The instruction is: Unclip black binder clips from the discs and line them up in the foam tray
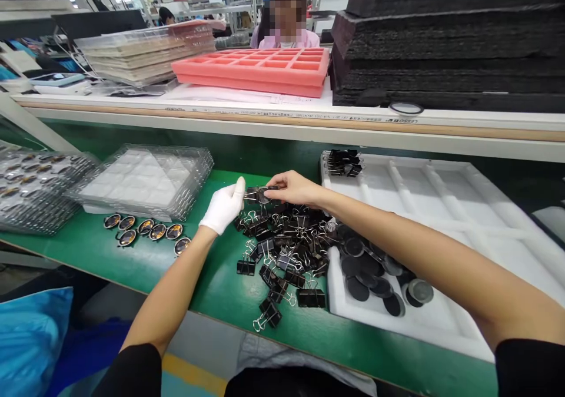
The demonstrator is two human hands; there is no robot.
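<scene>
My left hand [224, 206], in a white glove, pinches a black binder clip [251, 195] by its wire handles. My right hand [295, 188] is bare, its fingers closed on a small round dark piece [263, 195] that touches the clip. Below both hands a loose heap of black binder clips [289, 244] with silver handles spreads over the green table. Round black discs [364, 273] lie in the near left part of the white foam tray [406, 320], under my right forearm. More binder clips [343, 163] sit in the tray's far left corner.
Several round clamped pieces [158, 231] lie left of my left hand. Behind them are stacked clear plastic trays [198, 176]. A shelf [265, 127] crosses above, bearing a pink foam tray [251, 80] and black foam stacks [441, 49]. A person [289, 37] is beyond it.
</scene>
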